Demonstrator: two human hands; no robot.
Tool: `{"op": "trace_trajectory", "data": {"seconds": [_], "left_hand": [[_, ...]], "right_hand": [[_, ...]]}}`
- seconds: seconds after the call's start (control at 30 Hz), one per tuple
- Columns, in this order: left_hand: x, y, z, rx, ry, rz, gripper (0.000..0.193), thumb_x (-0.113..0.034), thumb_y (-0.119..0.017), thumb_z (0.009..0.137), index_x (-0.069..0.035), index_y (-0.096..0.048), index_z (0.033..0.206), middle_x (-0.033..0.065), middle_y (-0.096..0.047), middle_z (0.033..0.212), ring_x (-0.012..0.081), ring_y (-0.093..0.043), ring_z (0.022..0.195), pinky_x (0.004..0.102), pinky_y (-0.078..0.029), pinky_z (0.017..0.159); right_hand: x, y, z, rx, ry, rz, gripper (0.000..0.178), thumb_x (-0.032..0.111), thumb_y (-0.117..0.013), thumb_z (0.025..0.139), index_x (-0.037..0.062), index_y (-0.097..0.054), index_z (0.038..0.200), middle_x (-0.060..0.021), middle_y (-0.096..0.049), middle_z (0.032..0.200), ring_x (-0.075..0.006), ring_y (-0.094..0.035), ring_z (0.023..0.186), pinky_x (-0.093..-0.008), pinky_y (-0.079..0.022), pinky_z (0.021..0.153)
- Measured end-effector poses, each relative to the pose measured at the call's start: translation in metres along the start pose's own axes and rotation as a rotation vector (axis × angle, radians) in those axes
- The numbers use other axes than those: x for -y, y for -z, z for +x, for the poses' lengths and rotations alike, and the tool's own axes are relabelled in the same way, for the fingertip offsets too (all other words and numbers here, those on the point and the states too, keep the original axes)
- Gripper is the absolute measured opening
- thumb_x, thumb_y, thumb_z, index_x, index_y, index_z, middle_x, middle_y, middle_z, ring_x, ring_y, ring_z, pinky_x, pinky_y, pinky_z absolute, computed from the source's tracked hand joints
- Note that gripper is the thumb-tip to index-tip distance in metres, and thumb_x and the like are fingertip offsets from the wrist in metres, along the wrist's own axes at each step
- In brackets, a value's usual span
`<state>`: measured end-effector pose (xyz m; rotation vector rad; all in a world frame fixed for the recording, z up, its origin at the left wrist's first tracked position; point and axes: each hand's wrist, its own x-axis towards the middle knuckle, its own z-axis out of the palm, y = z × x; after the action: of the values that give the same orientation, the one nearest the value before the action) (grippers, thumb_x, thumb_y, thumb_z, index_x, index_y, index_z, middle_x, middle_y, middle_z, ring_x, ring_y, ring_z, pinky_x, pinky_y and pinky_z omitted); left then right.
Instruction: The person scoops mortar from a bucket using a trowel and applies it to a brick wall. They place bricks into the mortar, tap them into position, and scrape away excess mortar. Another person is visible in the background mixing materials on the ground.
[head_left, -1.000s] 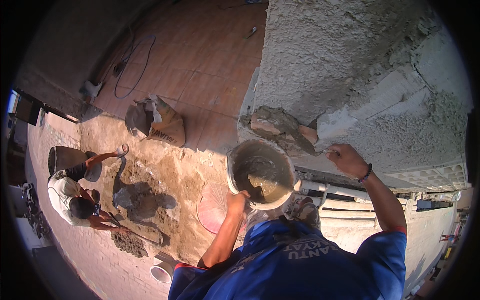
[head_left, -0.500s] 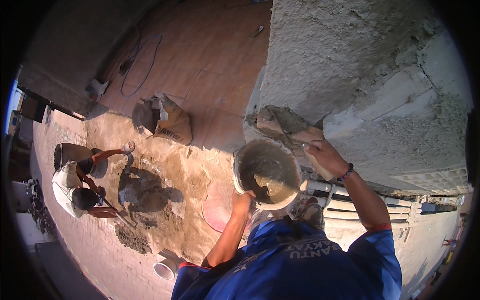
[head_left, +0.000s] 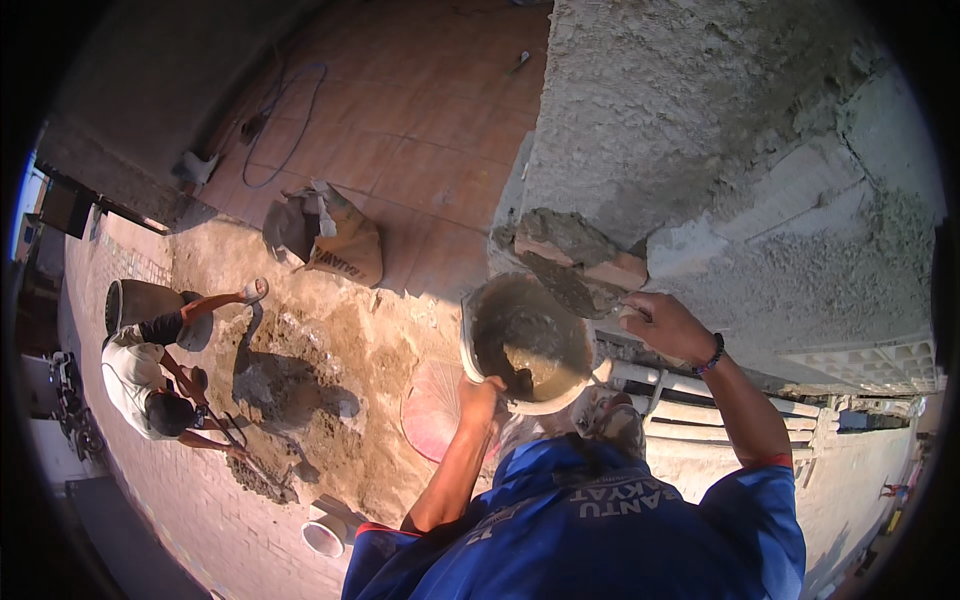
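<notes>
Right hand (head_left: 662, 326) is wrapped around a trowel (head_left: 605, 301), bucket (head_left: 547, 406) just left of it is held at the rim by the left hand (head_left: 482, 399) with mortar (head_left: 545, 368) unspent inside, wall (head_left: 640, 130) ahead is rough-coated, but brick (head_left: 620, 270) just ahead-left looks only part-covered, one face bare.

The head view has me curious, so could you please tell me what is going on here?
The person's left hand holds a bucket of wet grey mix by its rim. The right hand grips a trowel, its blade beside the mortar-smeared bricks at the foot of the rough wall; whether it touches them is hard to tell. Off to the left, a co-worker bends over with a long tool.
</notes>
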<state>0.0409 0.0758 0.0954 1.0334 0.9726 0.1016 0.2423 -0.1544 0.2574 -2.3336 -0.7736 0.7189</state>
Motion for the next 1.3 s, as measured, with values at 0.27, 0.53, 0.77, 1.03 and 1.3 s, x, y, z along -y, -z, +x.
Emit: {"op": "trace_trajectory", "data": {"seconds": [0.27, 0.53, 0.77, 1.03, 1.3], "left_hand": [[-0.023, -0.024, -0.025, 0.086, -0.115, 0.151, 0.031, 0.011, -0.053, 0.073, 0.003, -0.060, 0.102, 0.0056, -0.063, 0.082, 0.0141, -0.058, 0.070, 0.0272, -0.047, 0.062], [-0.028, -0.042, -0.034, 0.173, -0.142, 0.171, 0.047, 0.014, -0.050, 0.074, 0.005, -0.057, 0.119, 0.0090, -0.065, 0.100, 0.0167, -0.059, 0.090, 0.0279, -0.047, 0.078], [-0.036, -0.051, -0.049, 0.168, -0.055, 0.219, 0.046, 0.014, -0.049, 0.074, 0.004, -0.058, 0.118, 0.0083, -0.065, 0.099, 0.0169, -0.059, 0.089, 0.0280, -0.047, 0.078], [-0.031, -0.043, -0.045, 0.139, 0.008, 0.214, 0.041, 0.012, -0.051, 0.072, 0.001, -0.057, 0.111, 0.0063, -0.061, 0.086, 0.0139, -0.056, 0.072, 0.0273, -0.046, 0.062], [0.003, -0.047, -0.027, 0.135, 0.069, -0.002, 0.021, 0.008, -0.053, 0.074, -0.003, -0.059, 0.090, 0.0033, -0.057, 0.069, 0.0119, -0.050, 0.053, 0.0270, -0.037, 0.046]], "right_hand": [[-0.003, -0.040, 0.004, 0.008, 0.127, -0.911, 0.020, 0.013, -0.061, 0.077, 0.0022, -0.066, 0.093, -0.0185, -0.064, 0.089, -0.0331, -0.065, 0.088, -0.0432, -0.053, 0.076], [-0.026, -0.060, 0.024, 0.348, 0.136, -0.760, 0.020, 0.013, -0.062, 0.076, 0.0020, -0.067, 0.093, -0.0200, -0.069, 0.087, -0.0318, -0.068, 0.094, -0.0440, -0.054, 0.080], [-0.086, -0.098, 0.000, 0.358, 0.161, -0.311, 0.042, 0.021, -0.065, 0.074, 0.0088, -0.067, 0.115, -0.0204, -0.069, 0.090, -0.0374, -0.067, 0.089, -0.0454, -0.054, 0.084], [-0.086, -0.095, -0.021, 0.234, 0.048, -0.084, 0.041, 0.024, -0.069, 0.073, 0.0112, -0.069, 0.112, -0.0207, -0.069, 0.094, -0.0369, -0.067, 0.090, -0.0446, -0.053, 0.084], [-0.081, -0.041, -0.038, 0.089, -0.009, -0.077, 0.039, 0.022, -0.073, 0.072, 0.0081, -0.068, 0.109, -0.0215, -0.069, 0.089, -0.0370, -0.068, 0.083, -0.0425, -0.054, 0.079]]}}
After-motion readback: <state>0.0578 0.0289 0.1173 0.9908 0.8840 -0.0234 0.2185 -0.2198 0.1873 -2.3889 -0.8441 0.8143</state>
